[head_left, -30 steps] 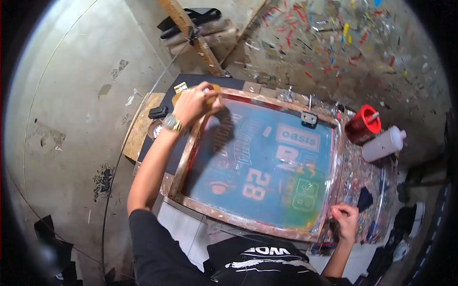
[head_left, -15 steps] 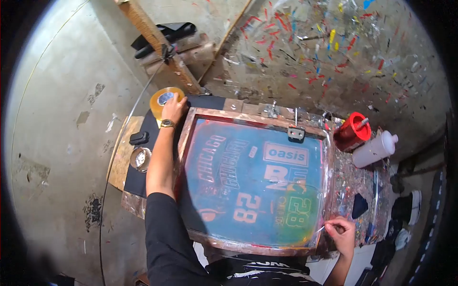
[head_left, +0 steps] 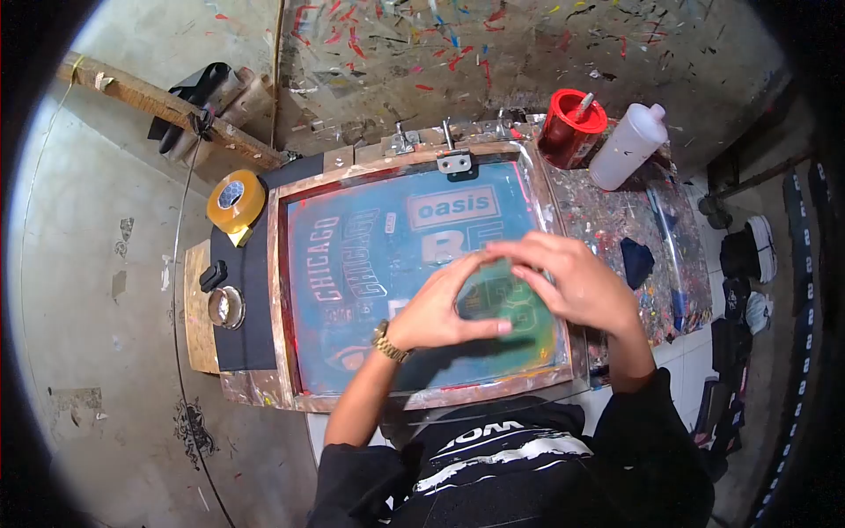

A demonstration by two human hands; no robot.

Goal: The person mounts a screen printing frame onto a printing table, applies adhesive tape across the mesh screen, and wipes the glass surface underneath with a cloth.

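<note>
Both my hands are raised over the lower right of a wood-framed printing screen (head_left: 348,273), their fingertips meeting. My left hand (head_left: 444,304), with a gold watch (head_left: 390,341) at the wrist, has its thumb spread well apart from the fingers. My right hand (head_left: 572,277) is curled, thumb close to the fingers; whatever lies between them is too small to make out. The blue mesh bears lettering and a yellow-green patch (head_left: 546,348), partly hidden behind my hands. A roll of clear yellowish tape (head_left: 251,189) lies left of the screen, its end hanging loose.
A metal hinge clamp (head_left: 455,162) holds the frame's far edge. A red can (head_left: 563,145) and a white bottle (head_left: 625,154) stand at the back right. A dark cloth (head_left: 637,262) lies on the paint-stained bench. A round dish (head_left: 226,308) and a black case (head_left: 213,276) sit at left.
My left hand has left the tape roll and moved right over the screen. My right hand has risen from the frame's lower right corner to meet it. The camera view has shifted.
</note>
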